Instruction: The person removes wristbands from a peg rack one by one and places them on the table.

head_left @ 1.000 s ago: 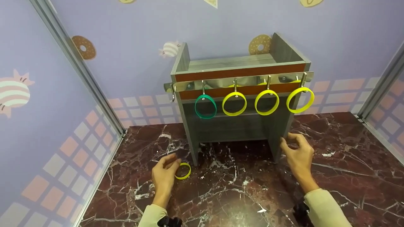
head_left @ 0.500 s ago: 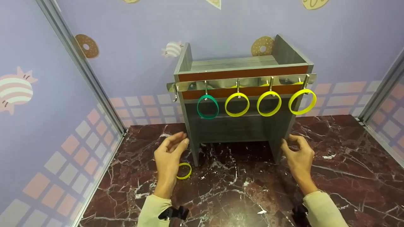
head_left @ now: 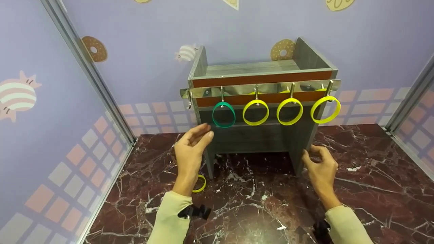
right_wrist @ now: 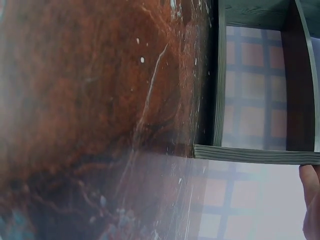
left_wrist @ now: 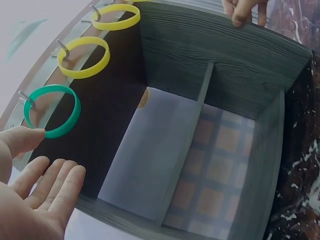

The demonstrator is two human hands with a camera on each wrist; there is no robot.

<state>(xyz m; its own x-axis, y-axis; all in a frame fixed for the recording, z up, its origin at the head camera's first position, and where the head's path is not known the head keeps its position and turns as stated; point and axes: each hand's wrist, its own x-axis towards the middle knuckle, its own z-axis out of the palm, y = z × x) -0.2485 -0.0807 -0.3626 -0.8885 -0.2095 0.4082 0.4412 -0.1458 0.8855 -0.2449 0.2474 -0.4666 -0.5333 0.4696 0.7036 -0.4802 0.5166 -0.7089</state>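
Observation:
My left hand (head_left: pixel 190 149) is raised in front of the grey wooden shelf's left side panel, thumb and fingers apart with nothing between them. In the left wrist view its thumb tip overlaps the lower edge of a green ring (left_wrist: pixel 76 107), which hangs on a hook of the metal strip (head_left: pixel 237 89). On the right, my right hand (head_left: pixel 322 166) touches the outside of the shelf's right side panel (head_left: pixel 300 149) near the front edge with its fingertips. A yellow ring (head_left: pixel 203 183) lies on the marbled table, partly hidden behind the left wrist.
Several hooks line the strip. Yellow rings hang from three of them: one (head_left: pixel 256 124) beside the green ring, another (head_left: pixel 290 123) further right, and the last (head_left: pixel 325 121) at the right end. The leftmost hook (head_left: pixel 189 101) bears no ring. Patterned walls enclose the table (head_left: pixel 254 210).
My left hand has moved up and slightly right, away from the yellow ring on the table to just below the green ring. The right hand stays against the side panel.

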